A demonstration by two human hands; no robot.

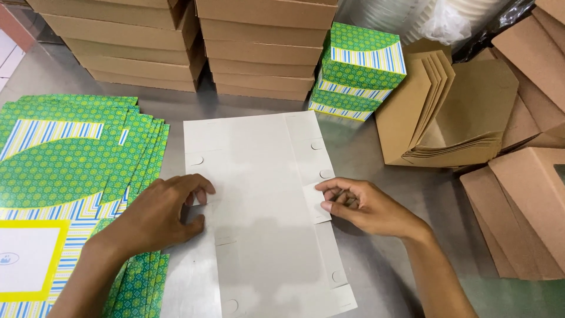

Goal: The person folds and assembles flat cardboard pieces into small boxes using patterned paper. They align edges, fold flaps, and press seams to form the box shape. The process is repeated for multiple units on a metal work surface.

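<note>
Both hands [159, 212] and forearms are bare: no sleeves, gloves, rings or watch.

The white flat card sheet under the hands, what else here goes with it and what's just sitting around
In hand: white card sheet, left hand pressing it, right hand pinching its side tab.
Lying about: green patterned flat sheets, stacked brown boxes, green folded boxes, brown folded cartons.

matt white cardboard sheet [259, 218], brushed metal table [376, 176]
</note>
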